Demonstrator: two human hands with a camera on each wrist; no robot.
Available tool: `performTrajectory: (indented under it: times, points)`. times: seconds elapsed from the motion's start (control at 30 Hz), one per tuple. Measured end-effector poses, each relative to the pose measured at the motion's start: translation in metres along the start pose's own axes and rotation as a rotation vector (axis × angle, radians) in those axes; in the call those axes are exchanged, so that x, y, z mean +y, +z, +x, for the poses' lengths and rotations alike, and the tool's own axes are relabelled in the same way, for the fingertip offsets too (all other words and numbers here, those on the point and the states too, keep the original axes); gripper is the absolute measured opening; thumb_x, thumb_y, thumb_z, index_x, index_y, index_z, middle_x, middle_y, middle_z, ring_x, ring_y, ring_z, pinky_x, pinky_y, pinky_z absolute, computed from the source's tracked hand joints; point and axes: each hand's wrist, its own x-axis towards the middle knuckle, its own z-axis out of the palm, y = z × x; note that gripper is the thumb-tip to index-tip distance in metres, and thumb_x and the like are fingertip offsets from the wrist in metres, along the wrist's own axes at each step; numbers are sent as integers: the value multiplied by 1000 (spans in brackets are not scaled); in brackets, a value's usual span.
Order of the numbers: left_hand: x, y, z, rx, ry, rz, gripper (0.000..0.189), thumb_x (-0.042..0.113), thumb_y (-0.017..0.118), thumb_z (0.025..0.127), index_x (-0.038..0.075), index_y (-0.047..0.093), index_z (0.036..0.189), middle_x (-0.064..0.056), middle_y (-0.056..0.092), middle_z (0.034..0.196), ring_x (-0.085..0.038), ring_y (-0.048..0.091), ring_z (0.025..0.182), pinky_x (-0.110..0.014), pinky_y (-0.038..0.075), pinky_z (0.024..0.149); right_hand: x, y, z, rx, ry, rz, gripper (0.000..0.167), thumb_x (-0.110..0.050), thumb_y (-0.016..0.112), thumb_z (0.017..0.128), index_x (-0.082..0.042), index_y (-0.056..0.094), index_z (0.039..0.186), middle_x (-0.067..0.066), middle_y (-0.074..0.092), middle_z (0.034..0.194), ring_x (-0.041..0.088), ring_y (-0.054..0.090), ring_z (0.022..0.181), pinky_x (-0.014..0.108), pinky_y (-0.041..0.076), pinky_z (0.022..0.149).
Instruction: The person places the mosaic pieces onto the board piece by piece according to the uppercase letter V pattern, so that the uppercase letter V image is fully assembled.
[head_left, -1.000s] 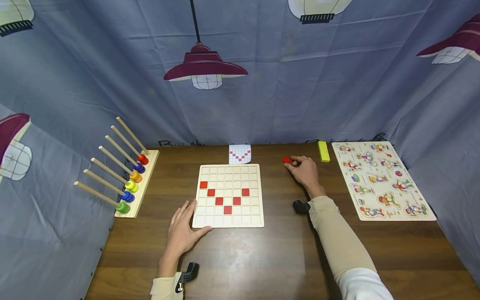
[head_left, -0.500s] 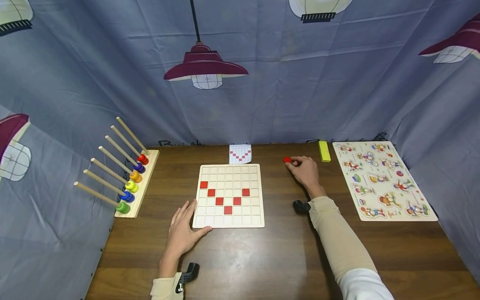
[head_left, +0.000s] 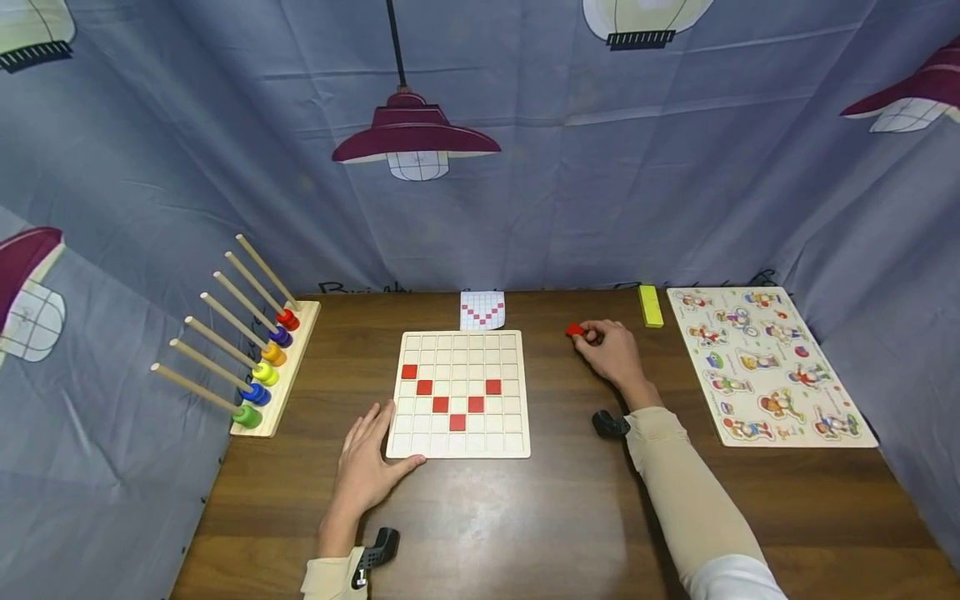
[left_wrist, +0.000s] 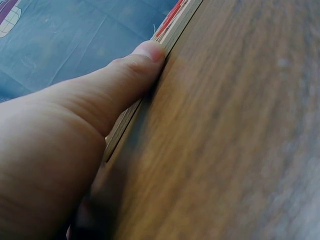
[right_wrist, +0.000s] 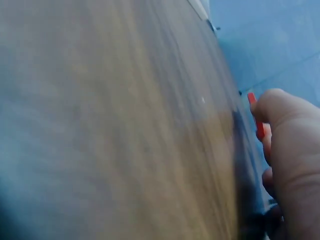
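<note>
A square wooden board (head_left: 510, 446) with a grid lies on the table, and several red tiles (head_left: 457, 422) form part of a V on it. My left hand (head_left: 366, 467) touches the board's near left corner with fairly straight fingers. Along the near edge presses the thumb (left_wrist: 135, 67) in the left wrist view. To the right of the board, my right hand (head_left: 611, 350) pinches a red square tile (head_left: 573, 330) between thumb and fingertips. In the right wrist view part of that tile (right_wrist: 260, 130) shows beside the thumb, and the other fingers are mostly hidden.
A small card (head_left: 482, 311) with a printed red V pattern lies behind the board. At left stands a peg rack (head_left: 288, 383) with coloured rings. A yellow block (head_left: 650, 306) and a picture puzzle board (head_left: 772, 367) lie at right. A curtain (head_left: 525, 208) hangs behind.
My right hand has drawn slightly back toward me from the far side of the table, with the red tile pinched in it. The left hand stays at the board's corner.
</note>
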Motion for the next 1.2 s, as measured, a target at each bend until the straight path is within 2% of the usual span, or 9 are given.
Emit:
performTrajectory:
  times: [0.13,0.33,0.53,0.63,0.83,1.2]
  points:
    - [-1,1,-1,0,2,-3,112,58,84,75,7,32,160,-17,42,161,-33,32,154,-53,19,127,-10,6,-9,-12,-91,55,29,-25,73,91,-3,75,109,8,68,89,27,58,90,43,49,83]
    - [-2,3,-2,-4,3,-3,112,59,83,75,8,32,160,-17,42,161,-33,32,154,-54,19,127,-40,18,-23,-77,-256,133,20,-18,78,87,-6,75,103,1,62,81,18,51,82,33,44,76]
    - [-2,3,0,0,0,-12,111,59,83,75,7,33,160,-18,42,160,-34,32,154,-54,18,127,-64,27,-29,-168,-366,83,17,-22,76,90,-11,75,103,-5,57,81,13,47,82,30,42,74]
    - [-3,3,0,5,9,-10,111,58,83,75,7,33,160,-17,43,160,-34,32,154,-53,18,127,-69,32,-30,-207,-383,29,17,-23,75,91,-12,74,104,-6,56,83,12,47,84,30,44,76]
    - [-4,3,1,21,25,-14,111,59,83,75,7,34,160,-16,43,160,-33,33,153,-53,19,126,-73,40,-28,-242,-388,9,19,-24,74,91,-11,74,105,-5,57,85,13,49,86,31,47,79]
    - [-2,1,-1,21,22,-14,110,58,84,75,8,34,160,-17,44,160,-33,33,153,-54,20,126,-81,40,-31,-230,-374,19,18,-21,72,91,-10,76,105,-6,57,83,13,49,85,32,47,78]
